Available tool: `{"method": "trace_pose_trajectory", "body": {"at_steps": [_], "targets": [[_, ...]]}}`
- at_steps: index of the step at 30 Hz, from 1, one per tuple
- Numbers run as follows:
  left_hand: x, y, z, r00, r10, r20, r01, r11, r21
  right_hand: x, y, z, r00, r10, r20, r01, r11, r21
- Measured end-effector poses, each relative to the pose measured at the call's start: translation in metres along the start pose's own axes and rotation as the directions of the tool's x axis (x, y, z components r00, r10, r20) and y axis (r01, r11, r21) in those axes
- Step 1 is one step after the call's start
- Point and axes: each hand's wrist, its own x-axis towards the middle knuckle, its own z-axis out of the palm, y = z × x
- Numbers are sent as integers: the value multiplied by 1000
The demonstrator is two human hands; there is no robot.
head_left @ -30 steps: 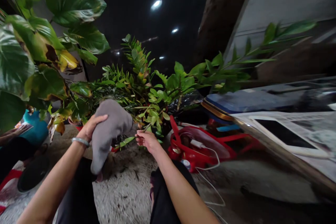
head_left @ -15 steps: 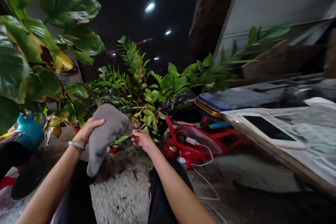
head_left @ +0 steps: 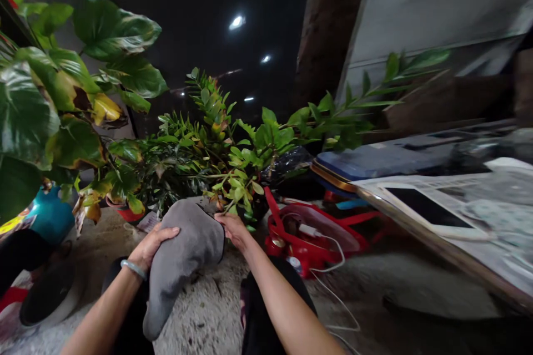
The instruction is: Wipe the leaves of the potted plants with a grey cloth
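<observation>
A soft grey cloth piece hangs between my two hands above the rough floor. My left hand, with a pale bangle at the wrist, grips its upper left side, thumb on top. At its upper right corner, by a dark edge, the fingers of my right hand are pinched on the cloth. The cloth's lower end droops over my left knee. Just behind the hands stand leafy green plants.
On the right a table bears a white phone. Beneath it sits a red bag with a white cable. Large leaves, a teal object and a dark round basin are at the left.
The grey cloth has moved down and right and spread wider. My right hand, earlier apart from it near the plant, now holds its edge. My left hand has lowered with the cloth.
</observation>
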Motion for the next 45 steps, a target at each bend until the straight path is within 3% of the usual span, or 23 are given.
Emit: {"method": "trace_pose_trajectory", "body": {"at_steps": [6, 9, 12, 15, 20, 24, 28, 33, 37, 39, 41, 43, 45], "targets": [[-11, -18, 11, 975, 29, -220, -83, 966, -244, -33, -7, 5, 994, 51, 99, -47, 998, -39], [-10, -34, 21, 954, 65, -292, -142, 958, -251, -77, 3, 15, 976, 45, 213, -54, 998, 37], [-13, -49, 28, 952, 121, -280, -183, 961, -206, -128, 21, 30, 949, -38, 313, -37, 973, 230], [-20, -63, 35, 944, 181, -274, -236, 954, -183, -170, 35, 44, 959, -124, 253, 48, 956, 288], [-34, -67, 46, 871, 341, -354, -385, 921, -62, -205, 38, 55, 958, -258, 128, 234, 956, 177], [-40, -69, 53, 838, 400, -371, -417, 908, 37, -216, 39, 58, 932, -358, 54, 360, 933, -11], [-37, -83, 61, 896, 269, -354, -305, 951, -49, -211, 48, 50, 913, -401, -70, 396, 915, -81], [-33, -91, 70, 968, 49, -246, -148, 904, -401, -199, 52, 27, 970, -237, -48, 242, 953, 184], [-34, -83, 72, 992, -38, -122, -24, 882, -470, -203, 49, 23, 992, -125, 3, 117, 933, 339], [-33, -82, 69, 991, -25, -128, -37, 890, -454, -205, 50, 28, 997, -81, 15, 71, 941, 331], [-29, -84, 63, 981, 59, -186, -127, 917, -378, -206, 53, 36, 996, -91, 7, 87, 966, 245], [-23, -89, 55, 954, 155, -257, -225, 935, -274, -204, 57, 44, 983, -177, -47, 180, 980, 86], [-15, -97, 47, 950, 168, -263, -228, 949, -218, -200, 60, 49, 954, -278, -114, 272, 960, -64]]}}
